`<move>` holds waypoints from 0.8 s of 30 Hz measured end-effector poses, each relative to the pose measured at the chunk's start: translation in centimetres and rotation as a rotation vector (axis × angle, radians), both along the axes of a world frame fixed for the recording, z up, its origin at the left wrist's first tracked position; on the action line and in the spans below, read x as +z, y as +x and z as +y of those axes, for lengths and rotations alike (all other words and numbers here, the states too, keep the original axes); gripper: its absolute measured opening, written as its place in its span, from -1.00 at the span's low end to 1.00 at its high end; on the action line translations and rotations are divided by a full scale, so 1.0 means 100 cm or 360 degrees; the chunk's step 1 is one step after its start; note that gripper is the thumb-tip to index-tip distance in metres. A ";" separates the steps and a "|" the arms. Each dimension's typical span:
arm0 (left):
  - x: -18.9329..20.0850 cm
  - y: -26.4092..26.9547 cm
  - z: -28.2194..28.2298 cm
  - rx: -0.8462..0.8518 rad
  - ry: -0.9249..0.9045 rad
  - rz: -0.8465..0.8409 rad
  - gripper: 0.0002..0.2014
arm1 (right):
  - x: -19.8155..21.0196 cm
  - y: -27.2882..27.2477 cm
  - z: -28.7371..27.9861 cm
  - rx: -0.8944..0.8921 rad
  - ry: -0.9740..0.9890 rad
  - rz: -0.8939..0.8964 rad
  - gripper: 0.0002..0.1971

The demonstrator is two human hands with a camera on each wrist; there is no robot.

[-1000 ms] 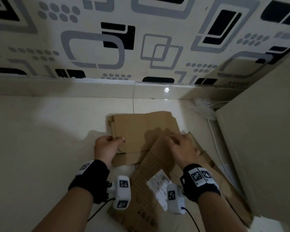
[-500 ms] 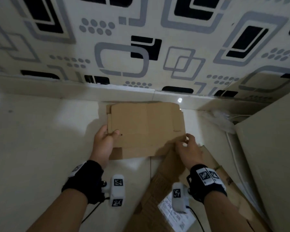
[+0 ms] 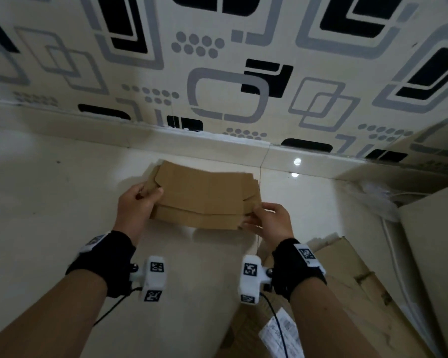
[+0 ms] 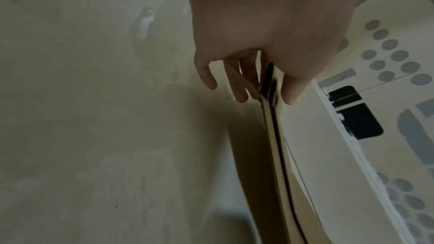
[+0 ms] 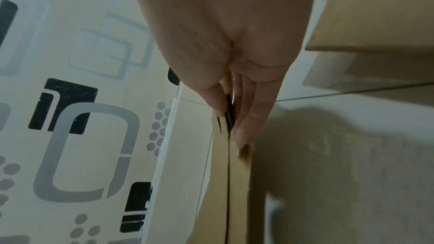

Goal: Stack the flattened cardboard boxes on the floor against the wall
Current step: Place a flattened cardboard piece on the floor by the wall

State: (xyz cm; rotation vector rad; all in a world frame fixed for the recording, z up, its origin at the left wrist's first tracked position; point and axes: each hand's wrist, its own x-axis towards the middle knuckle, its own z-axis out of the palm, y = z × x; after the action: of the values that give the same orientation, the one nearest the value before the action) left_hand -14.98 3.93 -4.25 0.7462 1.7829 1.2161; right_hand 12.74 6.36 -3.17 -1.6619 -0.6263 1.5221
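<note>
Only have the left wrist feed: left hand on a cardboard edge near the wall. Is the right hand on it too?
Observer: Yes. The right hand pinches the right end of the flattened box, thumb on top.
Operator: Is it against the wall?
Observer: No. In the head view, bare floor shows between its far edge and the baseboard, and it looks held off the floor.
Operator: Any more cardboard to stack?
Observer: At least one larger flattened cardboard lies on the floor at the person's lower right, with a white label on it.
</note>
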 end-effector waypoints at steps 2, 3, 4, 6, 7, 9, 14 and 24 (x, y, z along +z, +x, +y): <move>-0.008 -0.008 -0.002 0.0039 -0.0022 0.0055 -0.54 | -0.006 -0.008 0.000 -0.0018 -0.0011 0.0013 -0.77; -0.011 -0.011 -0.002 0.0042 -0.0024 0.0077 -0.50 | -0.008 -0.011 -0.001 -0.0022 -0.0018 0.0008 -0.76; -0.013 -0.013 -0.002 0.0038 -0.0022 0.0093 -0.47 | -0.011 -0.013 -0.002 -0.0026 -0.0025 0.0012 -0.74; -0.014 -0.014 -0.003 -0.0029 -0.0022 0.0123 -0.48 | -0.019 -0.016 -0.005 -0.0017 -0.0030 0.0023 -0.67; -0.015 -0.014 -0.003 -0.0076 -0.0033 0.0165 -0.53 | -0.023 -0.016 -0.006 -0.0007 -0.0023 0.0039 -0.60; -0.011 -0.011 -0.004 -0.0123 -0.0055 0.0228 -0.61 | -0.028 -0.016 -0.009 0.0072 -0.0020 0.0071 -0.48; -0.007 -0.002 -0.002 0.0002 -0.0045 0.0424 -0.43 | -0.026 -0.016 -0.009 0.0205 -0.0019 0.0055 -0.18; 0.027 0.087 0.007 -0.0484 -0.0028 0.0225 -0.83 | 0.017 0.027 -0.020 0.0344 0.0151 -0.0650 -0.45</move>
State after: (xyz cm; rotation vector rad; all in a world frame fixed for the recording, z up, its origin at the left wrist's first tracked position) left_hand -6.31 4.59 -1.53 1.0721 1.7134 0.9637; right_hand 15.42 4.35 -1.43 -1.8949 -1.1083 1.2771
